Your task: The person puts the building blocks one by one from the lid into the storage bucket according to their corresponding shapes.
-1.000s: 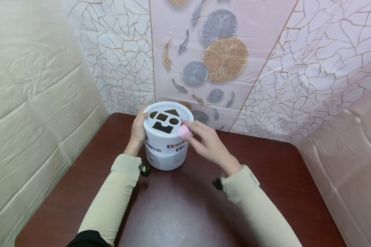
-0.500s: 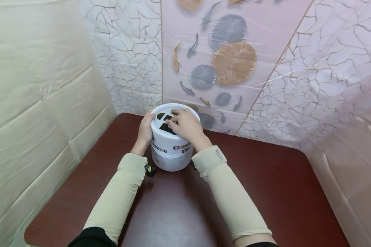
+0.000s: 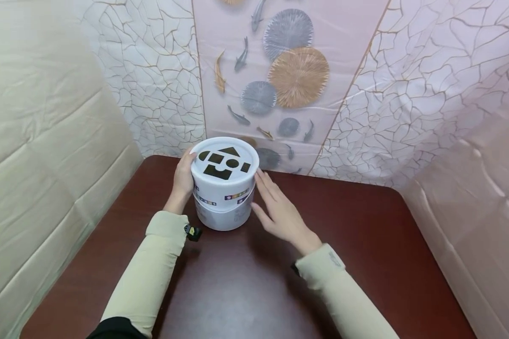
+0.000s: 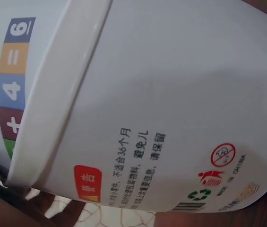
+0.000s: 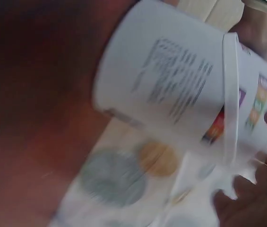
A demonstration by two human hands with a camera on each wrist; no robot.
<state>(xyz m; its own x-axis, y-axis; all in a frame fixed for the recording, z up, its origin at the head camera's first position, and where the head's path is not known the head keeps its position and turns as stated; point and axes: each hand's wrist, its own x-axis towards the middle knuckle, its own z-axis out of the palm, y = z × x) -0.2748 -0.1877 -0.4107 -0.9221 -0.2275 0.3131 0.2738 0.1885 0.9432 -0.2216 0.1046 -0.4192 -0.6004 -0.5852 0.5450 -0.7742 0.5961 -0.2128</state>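
A white toy bucket [image 3: 224, 216] stands upright on the table, with a white lid [image 3: 248, 153] that has several dark shaped holes. My left hand [image 3: 183, 181] grips the bucket's left side near the lid; its far fingers are hidden. Against or very near the right side is my right hand [image 3: 282, 212], fingers straight and thumb apart, with no object in it. In the left wrist view the bucket's wall [image 4: 171, 85] fills most of the picture. The right wrist view, blurred, shows the bucket [image 5: 171, 75] and dark fingers [image 5: 246, 189] by its lid end.
The dark red-brown table [image 3: 365, 263] has rounded far corners. A patterned cloth [image 3: 280, 127] with fish and discs hangs behind its far edge. Cream cloth [image 3: 46, 165] hangs at the left, and a pinkish-beige cloth [image 3: 475, 212] at the right.
My right hand carried a small pink block to the lid, went over the holes, then drew back to the bucket's right side. The block is out of sight. My left hand stayed on the bucket.
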